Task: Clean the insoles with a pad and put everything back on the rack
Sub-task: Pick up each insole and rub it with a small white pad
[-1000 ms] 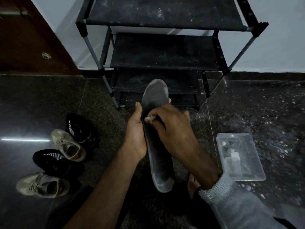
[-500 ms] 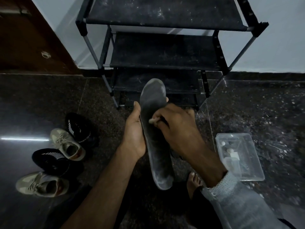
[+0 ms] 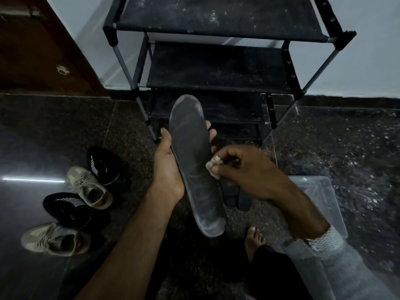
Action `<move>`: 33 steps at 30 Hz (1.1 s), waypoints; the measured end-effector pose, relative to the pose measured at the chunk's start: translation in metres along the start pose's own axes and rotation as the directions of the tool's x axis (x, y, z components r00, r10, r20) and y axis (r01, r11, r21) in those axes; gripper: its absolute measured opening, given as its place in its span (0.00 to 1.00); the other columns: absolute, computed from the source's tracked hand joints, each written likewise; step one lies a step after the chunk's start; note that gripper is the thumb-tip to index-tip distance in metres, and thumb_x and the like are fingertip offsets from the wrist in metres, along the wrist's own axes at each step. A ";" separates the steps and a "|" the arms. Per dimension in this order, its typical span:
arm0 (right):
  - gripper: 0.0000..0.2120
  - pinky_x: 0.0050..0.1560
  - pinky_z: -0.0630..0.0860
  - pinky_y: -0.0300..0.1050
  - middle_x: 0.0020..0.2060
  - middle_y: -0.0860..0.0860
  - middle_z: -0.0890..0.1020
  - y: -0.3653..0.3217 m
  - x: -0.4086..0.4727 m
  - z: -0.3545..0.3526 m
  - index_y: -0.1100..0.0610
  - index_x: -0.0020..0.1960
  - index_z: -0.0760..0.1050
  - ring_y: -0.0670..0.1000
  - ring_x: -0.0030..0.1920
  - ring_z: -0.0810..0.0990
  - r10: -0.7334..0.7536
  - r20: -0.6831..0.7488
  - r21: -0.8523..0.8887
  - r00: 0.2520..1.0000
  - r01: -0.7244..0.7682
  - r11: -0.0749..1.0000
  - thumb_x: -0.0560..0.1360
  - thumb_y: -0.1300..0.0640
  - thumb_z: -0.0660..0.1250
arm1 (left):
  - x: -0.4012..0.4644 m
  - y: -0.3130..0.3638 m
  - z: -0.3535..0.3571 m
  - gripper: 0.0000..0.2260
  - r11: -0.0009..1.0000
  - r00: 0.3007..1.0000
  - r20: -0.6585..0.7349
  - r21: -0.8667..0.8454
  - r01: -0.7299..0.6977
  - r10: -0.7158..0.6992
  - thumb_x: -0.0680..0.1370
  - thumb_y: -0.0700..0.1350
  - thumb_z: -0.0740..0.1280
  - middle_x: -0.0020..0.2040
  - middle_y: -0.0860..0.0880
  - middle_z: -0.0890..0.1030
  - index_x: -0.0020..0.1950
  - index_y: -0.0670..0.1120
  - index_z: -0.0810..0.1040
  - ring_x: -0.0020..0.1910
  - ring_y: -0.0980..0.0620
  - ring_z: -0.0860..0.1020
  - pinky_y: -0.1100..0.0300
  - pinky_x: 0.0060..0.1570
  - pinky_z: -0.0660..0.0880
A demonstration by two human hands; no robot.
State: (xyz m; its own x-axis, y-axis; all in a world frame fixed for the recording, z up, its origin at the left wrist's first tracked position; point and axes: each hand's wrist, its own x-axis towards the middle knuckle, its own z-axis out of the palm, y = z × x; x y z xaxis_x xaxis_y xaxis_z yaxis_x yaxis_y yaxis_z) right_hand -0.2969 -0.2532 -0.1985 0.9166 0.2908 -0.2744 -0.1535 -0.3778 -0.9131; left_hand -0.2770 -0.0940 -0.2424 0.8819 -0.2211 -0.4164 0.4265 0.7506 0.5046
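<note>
Your left hand [image 3: 167,169] gripping the grey insole [image 3: 195,165] upright, your right hand [image 3: 244,169] pinching the pad [image 3: 213,166] at its right edge

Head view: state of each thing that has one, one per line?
insole: held up off the floor, wiped side facing the camera
left hand: grips the insole's edge
pad: pinched, at the insole's right edge
right hand: pinches the pad
rack: upright, no shoes on the shelves in view
four shoes: on the floor, left of the rack
plastic box: on the floor, no lid seen
spare insoles: lying on the floor
</note>
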 end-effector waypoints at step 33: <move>0.07 0.52 0.76 0.51 0.51 0.52 0.75 -0.003 0.007 0.020 0.57 0.51 0.80 0.51 0.50 0.78 -0.210 -0.284 -0.512 0.936 0.037 0.858 0.78 0.54 0.66 | -0.003 -0.017 0.004 0.29 0.994 0.995 -0.022 0.057 0.094 -0.093 0.80 0.63 0.52 0.60 0.40 0.80 0.62 0.42 0.79 0.61 0.41 0.78 0.46 0.66 0.70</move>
State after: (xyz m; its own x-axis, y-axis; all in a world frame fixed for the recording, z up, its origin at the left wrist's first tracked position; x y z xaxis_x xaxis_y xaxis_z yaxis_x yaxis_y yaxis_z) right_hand -0.2969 -0.2324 -0.2033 0.9946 0.1017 0.0205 0.0913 -0.7637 -0.6391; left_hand -0.2863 -0.1087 -0.2466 0.8341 -0.2761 -0.4775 0.5180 0.6898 0.5059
